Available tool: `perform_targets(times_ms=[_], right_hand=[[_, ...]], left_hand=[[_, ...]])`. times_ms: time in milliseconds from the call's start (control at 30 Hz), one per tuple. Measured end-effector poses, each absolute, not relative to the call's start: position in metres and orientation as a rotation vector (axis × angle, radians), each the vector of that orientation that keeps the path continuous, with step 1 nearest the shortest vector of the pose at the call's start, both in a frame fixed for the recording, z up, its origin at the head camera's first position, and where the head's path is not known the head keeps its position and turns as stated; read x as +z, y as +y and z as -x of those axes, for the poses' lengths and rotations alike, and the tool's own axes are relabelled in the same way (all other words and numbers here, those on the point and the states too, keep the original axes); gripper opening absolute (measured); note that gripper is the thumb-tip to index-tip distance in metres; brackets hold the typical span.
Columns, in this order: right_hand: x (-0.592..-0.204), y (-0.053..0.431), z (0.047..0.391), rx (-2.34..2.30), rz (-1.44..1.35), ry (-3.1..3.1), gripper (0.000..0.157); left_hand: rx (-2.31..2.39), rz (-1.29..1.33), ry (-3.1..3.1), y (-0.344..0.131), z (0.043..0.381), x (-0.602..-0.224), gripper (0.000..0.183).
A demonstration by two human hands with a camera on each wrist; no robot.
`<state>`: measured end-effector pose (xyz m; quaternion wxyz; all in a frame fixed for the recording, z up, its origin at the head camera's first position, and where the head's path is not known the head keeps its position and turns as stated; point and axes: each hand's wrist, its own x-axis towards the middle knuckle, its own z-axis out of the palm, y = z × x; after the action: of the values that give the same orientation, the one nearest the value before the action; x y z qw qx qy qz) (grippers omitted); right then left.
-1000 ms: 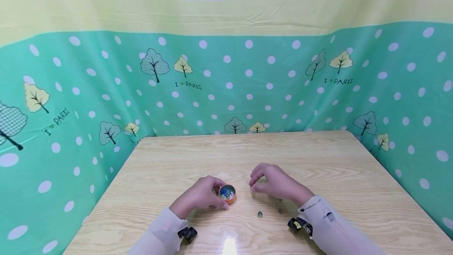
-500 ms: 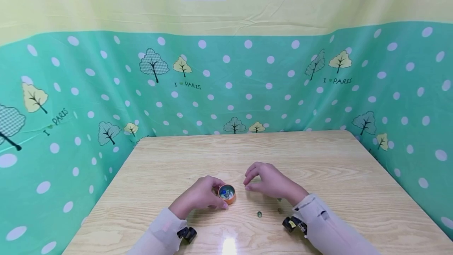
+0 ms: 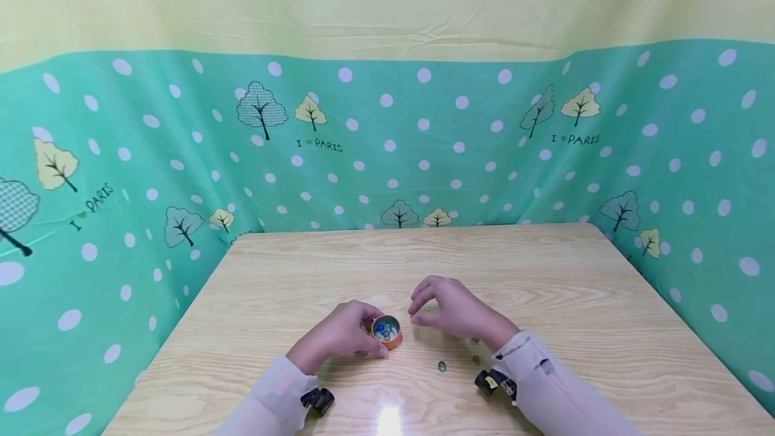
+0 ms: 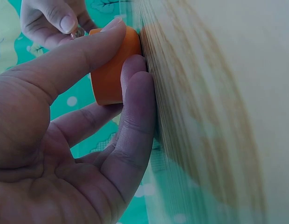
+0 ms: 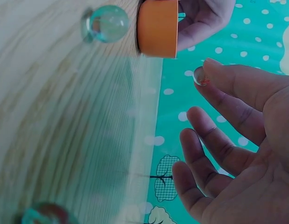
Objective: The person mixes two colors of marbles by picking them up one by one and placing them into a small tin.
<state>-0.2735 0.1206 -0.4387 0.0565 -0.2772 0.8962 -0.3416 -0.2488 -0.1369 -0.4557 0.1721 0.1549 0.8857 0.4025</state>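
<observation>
My left hand (image 3: 339, 334) grips a small orange cup (image 5: 157, 28) standing upright on the table, its thumb and fingers round the side. Several glass marbles (image 3: 385, 332) lie inside the cup, one of them deep blue. Just right of the cup, my right hand (image 3: 454, 305) is held above the tabletop. Between its thumb and index finger it pinches a clear marble (image 5: 200, 76) with a reddish streak, while the other fingers stay spread and slightly bent. From the left wrist view, the cup's inside cannot be seen.
A greenish marble (image 3: 442, 366) lies on the wood-grain table (image 3: 303, 274) in front of the right hand. Two more marbles, one a dull marble (image 3: 476, 359), lie close to the right wrist. A green dotted curtain (image 3: 424, 153) hangs behind and at both sides.
My right hand has moved left, towards the cup, with the marble pinched in it. The left hand and cup have stayed in place; the head view has shifted slightly.
</observation>
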Motion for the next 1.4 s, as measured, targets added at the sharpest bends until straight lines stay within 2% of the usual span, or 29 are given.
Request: perform_targets(times_ms=[1200,1400], right_hand=[[-0.435,0.08,0.27,-1.031,0.889,2.677,0.005],[-0.438,0.081,0.268,-1.045,0.835,2.659,0.007]], left_hand=[[1.174,-0.448,2.497,-0.138,0.249,-0.453,0.049],[1.157,-0.46,2.499,-0.139,0.249,-0.456,0.042]])
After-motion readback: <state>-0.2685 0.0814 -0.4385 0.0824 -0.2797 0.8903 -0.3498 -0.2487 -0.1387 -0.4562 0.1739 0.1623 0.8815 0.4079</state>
